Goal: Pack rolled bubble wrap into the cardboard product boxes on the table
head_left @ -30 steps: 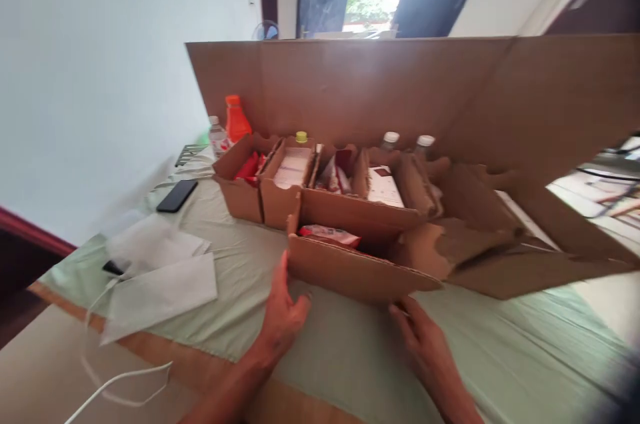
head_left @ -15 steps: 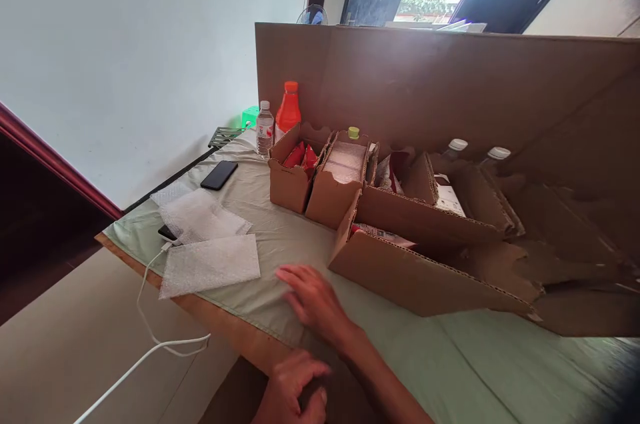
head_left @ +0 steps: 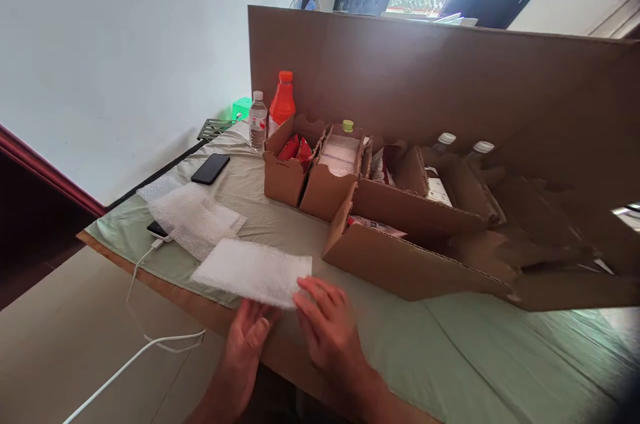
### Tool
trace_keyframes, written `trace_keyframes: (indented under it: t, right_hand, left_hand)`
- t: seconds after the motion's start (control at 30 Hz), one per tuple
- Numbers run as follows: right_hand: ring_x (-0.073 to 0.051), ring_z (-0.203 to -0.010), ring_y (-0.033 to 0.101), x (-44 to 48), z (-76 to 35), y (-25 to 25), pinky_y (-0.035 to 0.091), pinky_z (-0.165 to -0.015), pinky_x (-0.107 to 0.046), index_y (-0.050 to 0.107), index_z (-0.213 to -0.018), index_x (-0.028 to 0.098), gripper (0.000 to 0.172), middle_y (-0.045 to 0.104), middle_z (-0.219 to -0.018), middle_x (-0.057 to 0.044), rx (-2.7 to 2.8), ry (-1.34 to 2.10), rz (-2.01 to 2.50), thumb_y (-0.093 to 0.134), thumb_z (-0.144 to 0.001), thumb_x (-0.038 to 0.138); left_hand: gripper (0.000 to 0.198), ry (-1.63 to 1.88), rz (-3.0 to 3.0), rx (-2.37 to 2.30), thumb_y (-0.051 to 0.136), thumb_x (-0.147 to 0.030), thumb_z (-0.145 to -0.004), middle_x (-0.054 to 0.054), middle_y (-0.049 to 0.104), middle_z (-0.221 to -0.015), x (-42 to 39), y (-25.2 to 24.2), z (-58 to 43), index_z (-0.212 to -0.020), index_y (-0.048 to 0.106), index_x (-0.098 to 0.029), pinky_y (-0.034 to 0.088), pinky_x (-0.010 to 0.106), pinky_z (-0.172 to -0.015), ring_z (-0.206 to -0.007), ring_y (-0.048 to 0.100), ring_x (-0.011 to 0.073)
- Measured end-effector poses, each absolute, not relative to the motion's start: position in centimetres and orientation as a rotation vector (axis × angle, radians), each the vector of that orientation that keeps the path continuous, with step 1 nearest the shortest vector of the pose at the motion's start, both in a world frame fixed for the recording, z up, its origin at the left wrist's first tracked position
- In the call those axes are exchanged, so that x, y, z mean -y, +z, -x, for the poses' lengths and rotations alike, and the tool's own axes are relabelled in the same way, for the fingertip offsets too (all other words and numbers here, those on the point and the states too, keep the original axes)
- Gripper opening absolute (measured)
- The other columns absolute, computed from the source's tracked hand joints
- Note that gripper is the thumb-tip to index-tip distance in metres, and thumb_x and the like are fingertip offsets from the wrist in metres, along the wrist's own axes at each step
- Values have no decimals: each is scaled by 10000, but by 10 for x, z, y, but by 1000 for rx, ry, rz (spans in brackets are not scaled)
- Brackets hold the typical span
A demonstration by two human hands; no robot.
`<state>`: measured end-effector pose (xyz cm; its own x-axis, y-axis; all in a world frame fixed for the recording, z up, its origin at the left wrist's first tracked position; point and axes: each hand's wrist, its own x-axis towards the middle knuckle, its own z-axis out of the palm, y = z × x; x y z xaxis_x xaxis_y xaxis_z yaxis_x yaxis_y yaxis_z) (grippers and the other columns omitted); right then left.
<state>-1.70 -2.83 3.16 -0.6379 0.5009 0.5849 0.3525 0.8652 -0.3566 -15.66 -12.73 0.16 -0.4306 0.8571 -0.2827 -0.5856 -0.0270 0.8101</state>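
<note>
A white bubble wrap sheet (head_left: 255,271) is raised a little over the front edge of the table. My right hand (head_left: 330,324) pinches its right end between fingers and thumb. At its near edge my left hand (head_left: 245,337) is half turned up, thumb apart, with its fingertips partly hidden below the sheet; it does not grip the sheet. More bubble wrap (head_left: 193,214) lies loosely piled to the left, partly over a dark device (head_left: 157,230) with a white cable plugged in.
Cardboard bins (head_left: 284,179) stand to the right, holding red packets and wrapped items. A black phone (head_left: 211,169) lies farther back. Near the bins are a clear water bottle (head_left: 257,121) and an orange bottle (head_left: 283,101). A tall cardboard panel (head_left: 400,71) rises behind.
The front bubble wrap sheet has been lifted and drawn to the right. My right hand has taken hold of its right end. My left hand has moved left, up to its near edge, and unfolded.
</note>
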Motion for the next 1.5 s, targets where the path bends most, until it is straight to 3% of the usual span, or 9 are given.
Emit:
trace_keyframes:
  t: [0.33,0.57,0.67,0.77,0.97,1.17,1.33,1.43,1.5]
  right_hand:
    - [-313,-1229,612,88,-88,-7,536,-963,-467,552,-1369,230,514,598,-1394,-158,1769,1007,1281,625,-902,432]
    - [-177,-721,646,75,-68,-1,528,-682,-305,473,-1418,168,612,659,-772,0,1396,1650,1252,613,-851,349]
    - [-164,-714,620,75,-59,-3,508,-640,-280,430,-1458,151,659,663,-824,-16,1404,1573,1308,598,-847,330]
    - [-154,-700,617,74,-59,2,512,-636,-279,388,-1520,180,723,698,-952,-50,1492,1557,1326,597,-840,311]
    - [-188,-772,652,77,-53,14,524,-733,-307,766,-1061,212,309,743,-875,-39,1714,1622,1236,623,-802,302]
    - [-89,-440,519,83,-49,8,384,-451,-210,672,-999,168,351,580,-620,55,1252,1982,1261,645,-781,440]
    - [-183,-800,676,94,-80,17,558,-675,-310,606,-1284,225,511,689,-1047,-69,1672,1509,1291,644,-778,287]
    - [-279,-1247,570,97,-83,21,518,-978,-430,533,-1408,258,696,553,-1434,-120,1900,1223,1241,693,-732,208]
    - [-292,-1295,537,95,-74,20,470,-1050,-471,516,-1438,254,708,561,-1441,-116,1957,1200,1233,698,-755,215]
  left_hand:
    - [531,1419,-217,-1101,845,-328,-617,63,788,-975,110,15,135,-1104,691,-181,563,386,-879,-932,738,257]
    - [806,1296,-443,-1247,796,-417,-669,141,722,-1182,94,19,138,-1372,498,-162,556,428,-888,-1041,708,299]
    - [850,1378,-688,-1584,696,-469,-781,190,601,-1363,107,7,148,-1492,342,-165,523,482,-976,-1167,650,306]
    - [587,1289,-1231,-1845,615,-383,-870,166,512,-1474,140,-3,157,-1423,475,-244,445,571,-1075,-1329,530,341]
    - [743,840,-2242,-1662,674,-163,-777,123,403,-1592,191,-17,151,-1473,464,-314,394,616,-1126,-1480,329,396]
    - [525,1224,-2150,-1720,535,-38,-829,48,743,-1201,174,-18,150,-1256,650,-321,478,481,-1077,-1224,637,271]
    - [279,1243,-1873,-1731,586,-192,-880,46,790,-995,158,-9,154,-1109,714,-286,595,364,-825,-915,741,233]
    - [334,1172,-1687,-1764,619,-308,-878,69,787,-998,151,-8,153,-1201,688,-258,600,348,-788,-882,745,233]
    - [390,1120,-1617,-1775,628,-353,-864,76,785,-1027,147,-7,153,-1238,678,-255,590,372,-833,-901,742,243]
